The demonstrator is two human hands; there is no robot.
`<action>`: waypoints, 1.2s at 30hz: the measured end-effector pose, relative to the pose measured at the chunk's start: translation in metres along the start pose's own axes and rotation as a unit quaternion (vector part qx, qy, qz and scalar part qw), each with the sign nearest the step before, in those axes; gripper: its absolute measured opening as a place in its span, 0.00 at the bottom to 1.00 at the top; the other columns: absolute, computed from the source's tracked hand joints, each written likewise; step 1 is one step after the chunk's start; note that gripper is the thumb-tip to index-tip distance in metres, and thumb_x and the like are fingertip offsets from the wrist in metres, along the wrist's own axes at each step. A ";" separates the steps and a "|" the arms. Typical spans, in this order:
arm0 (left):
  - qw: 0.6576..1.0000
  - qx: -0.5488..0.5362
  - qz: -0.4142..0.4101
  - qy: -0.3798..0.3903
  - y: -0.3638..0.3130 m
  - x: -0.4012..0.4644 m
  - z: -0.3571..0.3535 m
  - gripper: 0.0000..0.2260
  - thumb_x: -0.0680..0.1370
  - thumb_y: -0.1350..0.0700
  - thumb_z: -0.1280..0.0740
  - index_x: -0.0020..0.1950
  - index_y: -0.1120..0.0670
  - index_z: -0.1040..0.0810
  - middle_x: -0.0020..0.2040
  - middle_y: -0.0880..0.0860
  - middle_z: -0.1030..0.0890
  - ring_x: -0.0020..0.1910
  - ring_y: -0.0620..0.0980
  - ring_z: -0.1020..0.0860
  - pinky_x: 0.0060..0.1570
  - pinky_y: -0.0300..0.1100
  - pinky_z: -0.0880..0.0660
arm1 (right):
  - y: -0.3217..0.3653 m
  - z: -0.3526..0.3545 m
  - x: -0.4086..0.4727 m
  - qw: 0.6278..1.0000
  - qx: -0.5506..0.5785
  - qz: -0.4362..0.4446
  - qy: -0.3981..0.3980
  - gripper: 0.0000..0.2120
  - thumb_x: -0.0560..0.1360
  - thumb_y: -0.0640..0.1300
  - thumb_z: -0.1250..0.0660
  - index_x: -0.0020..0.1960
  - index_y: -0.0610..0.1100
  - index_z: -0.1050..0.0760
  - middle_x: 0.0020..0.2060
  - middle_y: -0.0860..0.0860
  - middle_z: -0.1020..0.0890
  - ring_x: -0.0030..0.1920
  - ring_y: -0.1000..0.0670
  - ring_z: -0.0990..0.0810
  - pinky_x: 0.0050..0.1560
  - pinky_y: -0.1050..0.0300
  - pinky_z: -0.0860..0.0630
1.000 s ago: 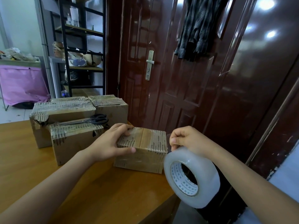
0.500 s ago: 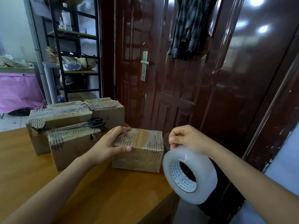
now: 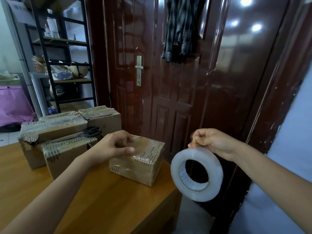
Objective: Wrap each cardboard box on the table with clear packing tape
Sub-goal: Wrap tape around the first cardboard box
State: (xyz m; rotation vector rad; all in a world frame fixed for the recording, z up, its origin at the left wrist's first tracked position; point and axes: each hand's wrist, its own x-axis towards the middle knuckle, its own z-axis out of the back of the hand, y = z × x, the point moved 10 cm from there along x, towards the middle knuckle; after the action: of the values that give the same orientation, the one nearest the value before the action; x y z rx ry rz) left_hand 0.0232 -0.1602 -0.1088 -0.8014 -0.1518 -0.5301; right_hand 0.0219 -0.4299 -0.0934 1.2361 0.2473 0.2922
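Note:
A small cardboard box [image 3: 140,164], its top glossy with clear tape, sits near the right end of the wooden table [image 3: 104,205]. My left hand [image 3: 114,146] is over the box's top left corner, fingers loosely curled and thumb stretched across the top. Off the table's right edge, my right hand [image 3: 212,142] pinches the top of a clear tape roll [image 3: 196,174], which hangs below the fingers. Three more cardboard boxes stand to the left: a front one [image 3: 67,154], a long one [image 3: 50,129] and a rear one [image 3: 104,119].
Black scissors [image 3: 84,133] lie across the tops of the left boxes. A dark red door [image 3: 168,81] with a plaid shirt [image 3: 182,26] hanging on it stands behind the table. A black shelf rack [image 3: 64,65] is at the back left.
My left hand has let go of the small box's left end and now lies over its top. My right hand with the roll has drifted slightly right. The view has tilted upward.

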 end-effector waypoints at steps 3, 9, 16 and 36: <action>0.997 -0.013 0.001 0.076 -0.005 0.019 -0.016 0.12 0.71 0.47 0.24 0.41 0.52 0.24 0.55 0.42 0.21 0.58 0.35 0.25 0.59 0.37 0.29 | 0.012 0.009 -0.002 0.999 -0.024 0.029 -0.004 0.12 0.80 0.33 0.41 0.39 0.39 0.26 0.35 0.46 0.19 0.46 0.50 0.17 0.48 0.58 0.24; 0.966 0.035 0.014 0.257 -0.021 0.039 -0.038 0.15 0.76 0.64 0.31 0.58 0.47 0.22 0.62 0.42 0.23 0.63 0.37 0.27 0.63 0.38 0.31 | 0.030 0.024 -0.002 0.987 -0.138 0.065 -0.058 0.12 0.78 0.33 0.37 0.37 0.40 0.24 0.37 0.48 0.18 0.45 0.57 0.17 0.47 0.66 0.28; 0.966 0.222 0.095 0.095 -0.067 0.027 -0.056 0.36 0.74 0.32 0.37 0.76 0.49 0.39 0.77 0.50 0.39 0.75 0.53 0.40 0.73 0.53 0.40 | 0.036 0.032 0.000 0.980 -0.148 0.083 -0.103 0.13 0.79 0.33 0.37 0.36 0.42 0.24 0.32 0.50 0.18 0.41 0.56 0.18 0.50 0.63 0.29; 0.991 -0.134 0.004 0.018 -0.110 0.040 -0.060 0.27 0.71 0.32 0.40 0.50 0.53 0.19 0.48 0.53 0.18 0.48 0.47 0.20 0.57 0.49 0.24 | 0.062 0.005 -0.003 0.957 -0.255 0.131 -0.035 0.13 0.78 0.33 0.36 0.36 0.43 0.25 0.30 0.51 0.21 0.35 0.60 0.22 0.48 0.65 0.28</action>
State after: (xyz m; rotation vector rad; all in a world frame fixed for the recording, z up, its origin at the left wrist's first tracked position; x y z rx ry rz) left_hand -0.0019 -0.2821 -0.0671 -1.0522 -0.0443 -0.5630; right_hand 0.0158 -0.4169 -0.0326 0.7613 -0.0568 0.5060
